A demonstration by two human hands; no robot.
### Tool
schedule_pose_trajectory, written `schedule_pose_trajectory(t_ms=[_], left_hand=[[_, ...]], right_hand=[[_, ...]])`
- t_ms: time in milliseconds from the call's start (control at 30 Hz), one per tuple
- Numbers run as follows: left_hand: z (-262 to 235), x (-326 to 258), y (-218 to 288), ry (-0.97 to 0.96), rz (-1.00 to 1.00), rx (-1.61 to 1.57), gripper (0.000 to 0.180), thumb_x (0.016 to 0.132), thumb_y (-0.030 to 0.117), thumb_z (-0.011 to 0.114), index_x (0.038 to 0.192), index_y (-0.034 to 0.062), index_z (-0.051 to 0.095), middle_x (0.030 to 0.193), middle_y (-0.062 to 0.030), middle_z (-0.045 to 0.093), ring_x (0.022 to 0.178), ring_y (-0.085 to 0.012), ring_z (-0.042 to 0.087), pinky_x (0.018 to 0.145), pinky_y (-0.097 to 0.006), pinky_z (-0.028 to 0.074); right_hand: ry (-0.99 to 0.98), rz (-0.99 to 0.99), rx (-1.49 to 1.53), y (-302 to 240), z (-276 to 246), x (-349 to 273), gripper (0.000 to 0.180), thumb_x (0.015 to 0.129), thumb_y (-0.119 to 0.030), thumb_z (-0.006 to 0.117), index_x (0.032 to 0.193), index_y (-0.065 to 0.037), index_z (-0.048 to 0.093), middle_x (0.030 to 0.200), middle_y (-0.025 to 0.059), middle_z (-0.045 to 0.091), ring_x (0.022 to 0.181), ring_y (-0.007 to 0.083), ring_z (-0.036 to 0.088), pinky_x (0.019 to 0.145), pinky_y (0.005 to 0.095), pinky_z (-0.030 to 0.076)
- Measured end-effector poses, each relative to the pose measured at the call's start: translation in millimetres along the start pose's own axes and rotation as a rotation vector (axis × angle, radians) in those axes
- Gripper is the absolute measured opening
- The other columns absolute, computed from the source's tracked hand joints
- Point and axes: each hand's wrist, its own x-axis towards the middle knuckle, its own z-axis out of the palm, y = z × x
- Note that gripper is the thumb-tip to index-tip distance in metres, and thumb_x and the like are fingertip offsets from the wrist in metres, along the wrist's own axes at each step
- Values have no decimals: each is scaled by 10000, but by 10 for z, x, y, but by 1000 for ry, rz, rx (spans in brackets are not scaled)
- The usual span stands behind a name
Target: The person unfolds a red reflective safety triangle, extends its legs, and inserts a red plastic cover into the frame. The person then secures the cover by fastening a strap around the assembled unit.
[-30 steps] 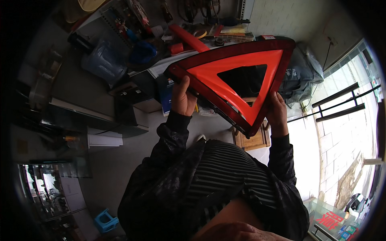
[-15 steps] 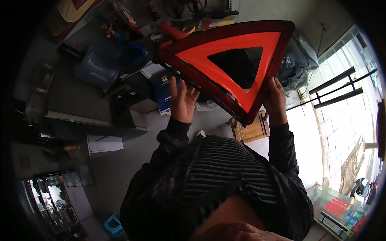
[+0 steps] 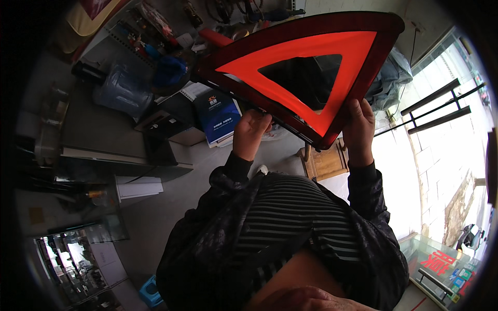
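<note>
A red warning triangle (image 3: 358,70) is held up before me, one corner pointing down toward my body. It has a dark red outer frame, a bright orange-red inner band and an open middle. My left hand (image 3: 251,130) grips its lower left side, the thumb on the near face. On the right side, my right hand (image 3: 359,127) holds the frame near the lower corner, thumb in front. The other fingers of both hands are partly hidden behind the triangle.
To the left, a counter (image 3: 98,140) carries a clear plastic water jug (image 3: 124,90) and a blue book (image 3: 217,116). A wooden stool (image 3: 326,163) stands beyond my body. At lower right is a glass display case (image 3: 436,264); a blue plastic stool (image 3: 150,291) sits at lower left.
My left hand, fingers spread beside the triangle before, has closed on its lower left edge. The triangle has come up slightly and appears larger. My right hand keeps its hold.
</note>
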Motion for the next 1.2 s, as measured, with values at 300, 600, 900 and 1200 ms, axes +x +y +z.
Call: schedule_pose_trajectory(t_ms=[300,600,900,1200], left_hand=[[2,98,-103,44,-110,167,222,1060,206,700,1015,-9,674,877,-62,735,792,-119,707,715,-261,553],[34,77,-98,-13,-201,339,254,1060,214,643,945,-8,691,817,-68,734,738,-147,715,686,-300,548],[-33,117,-154,-51,-125,419,335,1062,237,618,862,-26,679,779,-86,747,750,-179,738,729,-330,566],[-50,-46,-60,-74,-94,576,291,1045,265,643,925,11,719,788,-59,753,744,-153,725,728,-321,563]], right_hand=[[2,-275,-672,-86,202,-310,187,1008,-109,739,1159,1,737,909,52,748,778,159,716,707,293,556],[-1,-429,-887,-85,251,-373,159,958,-51,755,1113,-12,749,844,96,734,748,186,711,694,306,540],[14,-320,-640,21,172,-365,134,1023,-56,708,1133,16,733,860,17,710,771,78,629,697,251,507],[103,-248,-484,62,135,-317,138,1007,-28,707,1136,10,736,865,8,714,766,64,614,696,250,506]])
